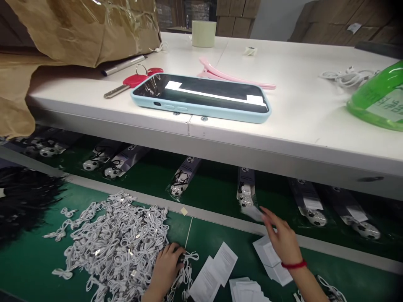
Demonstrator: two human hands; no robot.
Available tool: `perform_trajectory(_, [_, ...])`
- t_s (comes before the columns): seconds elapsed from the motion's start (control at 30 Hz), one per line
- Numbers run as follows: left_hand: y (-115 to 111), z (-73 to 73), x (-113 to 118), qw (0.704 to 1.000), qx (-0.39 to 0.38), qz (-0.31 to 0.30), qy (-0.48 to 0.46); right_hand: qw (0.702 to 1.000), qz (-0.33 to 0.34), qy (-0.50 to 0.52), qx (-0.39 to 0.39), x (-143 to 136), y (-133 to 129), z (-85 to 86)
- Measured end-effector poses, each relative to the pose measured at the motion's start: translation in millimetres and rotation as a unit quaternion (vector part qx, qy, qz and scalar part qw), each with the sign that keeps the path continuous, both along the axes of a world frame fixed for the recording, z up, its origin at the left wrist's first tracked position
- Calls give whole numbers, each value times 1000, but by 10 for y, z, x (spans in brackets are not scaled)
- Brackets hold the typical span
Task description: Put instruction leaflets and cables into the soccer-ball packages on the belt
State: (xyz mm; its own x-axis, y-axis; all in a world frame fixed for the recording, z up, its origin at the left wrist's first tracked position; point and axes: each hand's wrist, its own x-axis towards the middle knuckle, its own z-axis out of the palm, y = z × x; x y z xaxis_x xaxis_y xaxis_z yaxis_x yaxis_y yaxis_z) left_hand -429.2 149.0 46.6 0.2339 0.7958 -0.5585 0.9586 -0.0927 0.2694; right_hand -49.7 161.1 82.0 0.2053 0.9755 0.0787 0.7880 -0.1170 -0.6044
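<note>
Left hand (166,264) curled gripping white cords (116,239), right hand (281,237) open, fingers extended, empty.

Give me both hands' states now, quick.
Left hand: curled on the pile of white cords, grip unclear.
Right hand: open, reaching toward a packaged item.

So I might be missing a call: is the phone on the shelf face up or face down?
Face up. The phone lies flat on the white shelf, its dark glass mirroring bright ceiling lights.

White shelf (315,126) above green belt (31,260); stacked cartons (330,19) behind
</note>
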Motion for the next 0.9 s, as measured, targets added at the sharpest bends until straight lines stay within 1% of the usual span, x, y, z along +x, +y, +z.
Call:
perform_trajectory(0.07, [53,23,16,1000,-11,-1,-10,994,28,-69,80,153,304,-136])
perform_trajectory(0.1, [74,27,27,1000,-20,2,-14,989,41,-91,106,222,430,-228])
perform_trajectory(0.17, [95,15,46,999,-35,12,-18,983,72,-107,130,335,591,-445])
perform_trajectory(0.27, [76,-15,77,997,-44,45,-38,980,118,-98,125,469,621,-792])
perform_trajectory(0.33, [81,-1,119,991,-36,85,-96,983,115,-97,110,576,592,-997])
perform_trajectory(0.4, [169,61,183,977,-3,124,-176,987,100,-93,86,707,610,-1150])
perform_trajectory(0.47, [377,166,262,960,66,148,-229,989,96,-98,54,832,688,-1217])
perform_trajectory(0.53, [695,283,347,950,160,150,-224,988,91,-121,25,891,769,-1175])
perform_trajectory(0.57, [878,331,393,948,201,144,-201,988,78,-136,16,877,785,-1118])
perform_trajectory(0.6, [1066,366,440,949,229,135,-168,987,61,-149,11,823,771,-1047])
perform_trajectory(0.63, [1250,384,490,950,241,133,-150,987,45,-157,9,726,720,-972])
perform_trajectory(0.7, [1570,368,594,953,249,129,-117,988,36,-153,-1,402,494,-856])
perform_trajectory(0.77, [1800,301,696,957,247,125,-88,987,84,-129,-49,-53,133,-830])
perform_trajectory(0.8, [1879,261,741,959,244,123,-72,979,116,-110,-124,-300,-71,-852])
perform_trajectory(0.83, [1938,223,779,962,240,120,-55,964,144,-109,-196,-542,-271,-891])
perform_trajectory(0.9, [2010,169,828,966,231,113,-26,939,103,-161,-286,-964,-601,-990])
